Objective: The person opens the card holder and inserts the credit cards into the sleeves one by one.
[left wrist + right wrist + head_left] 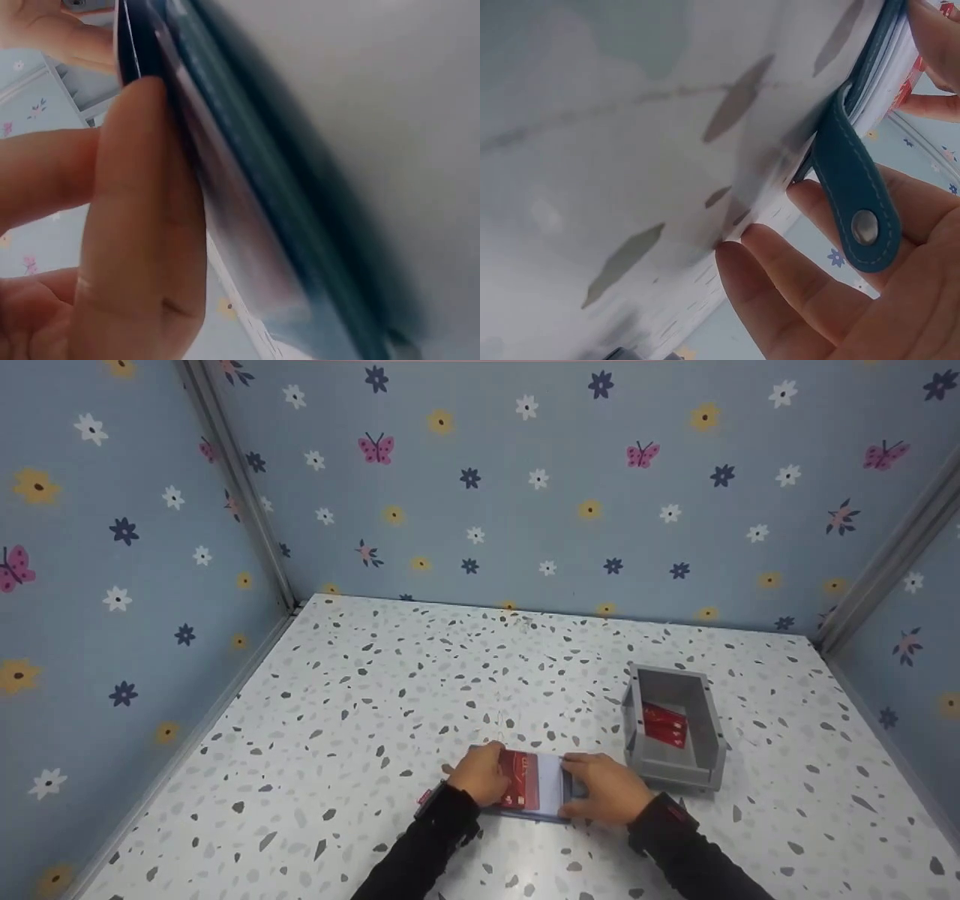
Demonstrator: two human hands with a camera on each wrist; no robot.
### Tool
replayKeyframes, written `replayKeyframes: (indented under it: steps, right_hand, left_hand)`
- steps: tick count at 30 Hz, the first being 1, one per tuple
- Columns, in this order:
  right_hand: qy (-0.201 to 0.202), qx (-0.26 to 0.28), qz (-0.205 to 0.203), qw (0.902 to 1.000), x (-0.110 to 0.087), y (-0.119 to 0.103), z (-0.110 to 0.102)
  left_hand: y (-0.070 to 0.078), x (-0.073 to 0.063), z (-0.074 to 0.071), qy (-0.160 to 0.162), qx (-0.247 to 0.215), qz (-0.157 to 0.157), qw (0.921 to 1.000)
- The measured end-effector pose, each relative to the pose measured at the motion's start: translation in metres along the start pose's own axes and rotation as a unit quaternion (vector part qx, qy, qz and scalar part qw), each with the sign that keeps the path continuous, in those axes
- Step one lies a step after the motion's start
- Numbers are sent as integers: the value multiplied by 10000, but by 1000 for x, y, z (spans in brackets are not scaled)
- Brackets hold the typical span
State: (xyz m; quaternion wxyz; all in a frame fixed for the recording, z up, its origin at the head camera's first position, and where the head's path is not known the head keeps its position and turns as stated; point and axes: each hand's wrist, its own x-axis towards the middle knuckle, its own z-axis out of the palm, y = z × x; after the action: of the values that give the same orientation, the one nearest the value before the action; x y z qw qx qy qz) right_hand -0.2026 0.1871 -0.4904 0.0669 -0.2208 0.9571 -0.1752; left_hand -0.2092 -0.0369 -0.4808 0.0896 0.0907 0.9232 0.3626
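Note:
A blue card holder (551,784) lies spread on the table in the head view, with a red card (517,780) on its left part and white sleeves on its right part. My left hand (480,775) grips its left end, fingers lying along the edge in the left wrist view. At the right end, my right hand (609,789) holds the holder between thumb and fingers, spanning far and near edges. A blue strap (855,187) with a metal snap hangs from the cover in front of the right fingers in the right wrist view.
A grey open bin (675,772) stands right of the holder, close beyond my right hand. Red cards (665,725) lie inside it. Flower-patterned walls (525,495) border the speckled white table (360,720) at the back and both sides.

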Motion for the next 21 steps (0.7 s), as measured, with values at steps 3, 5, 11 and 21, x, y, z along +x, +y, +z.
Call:
replayKeyframes:
  steps: [3,5,11,21]
  right_hand:
    - [-43,6,31,10000,1,1,1]
    - [-72,15,61,10000,1,1,1]
    - [-118,30,71,9999,3,1,1]
    - [29,54,-126,9999,2,0,-1]
  left_hand:
    - [2,1,3,3,-38,15,10000]
    - [4,2,5,-5,-48,16,10000]
    - [9,2,12,41,-48,84,9999]
    - [14,1,18,229,153,613,9977]
